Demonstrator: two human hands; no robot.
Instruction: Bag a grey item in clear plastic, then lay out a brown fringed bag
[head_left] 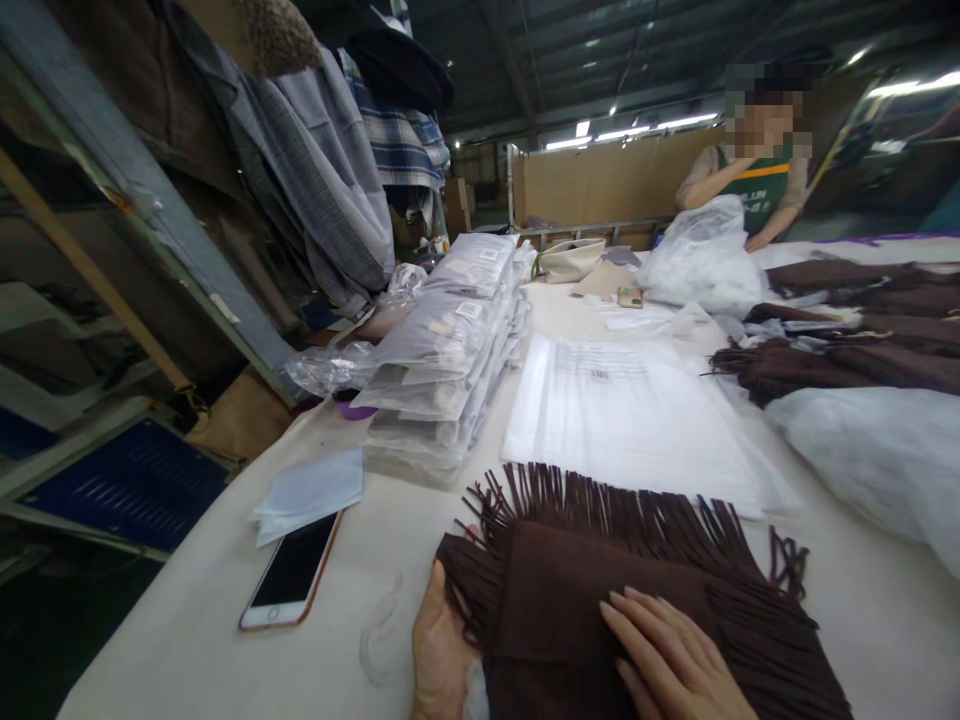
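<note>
Where the desk (187, 640) meets your body, a folded brown scarf (570, 590) lies with its fringe pointing away from you. Your right hand (675, 660) rests flat and released on top of it, fingers spread, gripping nothing. Your left hand (439, 645) is open against the scarf's left edge, touching the fringe. Just beyond lies a sheet of clear bags (637, 420), with a stack of packed bags (450, 360) to its left. A phone (292, 572) lies face up near your left hand. Across the desk, another person (757, 170) handles a white bag (705, 255).
</note>
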